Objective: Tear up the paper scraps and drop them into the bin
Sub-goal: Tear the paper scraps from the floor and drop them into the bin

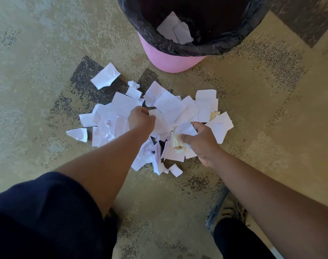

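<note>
A heap of white paper scraps (170, 107) lies on the carpet in front of a pink bin (168, 60) lined with a black bag (159, 37). A few white scraps (175, 28) lie inside the bin. My left hand (140, 119) is down in the middle of the heap, fingers closed on a scrap. My right hand (200, 142) grips a bunch of white and cream scraps at the heap's near right side.
Single scraps lie apart from the heap: one at far left (105, 76), one at near left (77, 134), a small one at the near edge (176, 170). My shoe (225, 210) and dark trouser legs (47, 217) are at the bottom. Patterned beige carpet surrounds everything.
</note>
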A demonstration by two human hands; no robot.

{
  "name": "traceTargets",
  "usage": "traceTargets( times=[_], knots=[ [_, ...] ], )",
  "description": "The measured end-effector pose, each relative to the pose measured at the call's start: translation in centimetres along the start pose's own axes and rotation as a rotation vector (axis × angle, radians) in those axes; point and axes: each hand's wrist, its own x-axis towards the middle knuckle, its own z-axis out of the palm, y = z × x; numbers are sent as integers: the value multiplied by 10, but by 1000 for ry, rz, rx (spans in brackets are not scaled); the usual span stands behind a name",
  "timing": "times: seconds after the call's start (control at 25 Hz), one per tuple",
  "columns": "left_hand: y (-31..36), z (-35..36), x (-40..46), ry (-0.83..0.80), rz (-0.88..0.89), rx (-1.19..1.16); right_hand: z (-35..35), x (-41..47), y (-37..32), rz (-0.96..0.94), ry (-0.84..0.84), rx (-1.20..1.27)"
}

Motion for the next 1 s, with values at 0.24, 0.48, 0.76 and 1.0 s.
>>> traceTargets(
  times=[0.24, 0.48, 0.76, 1.0],
  knots=[
    [-11, -46, -44, -498, 144, -360, 20, -2, -9, 64, 29, 102],
    [-15, -62, -62, -669, 96, -506, 37, -9, -10, 74, -36, 229],
    [-15, -64, -64, -665, 51, -524, 38, -17, -20, 98, -109, 309],
    [-22, -59, -66, -459, 158, -331, 40, -25, -12, 134, -181, 405]
  ],
)
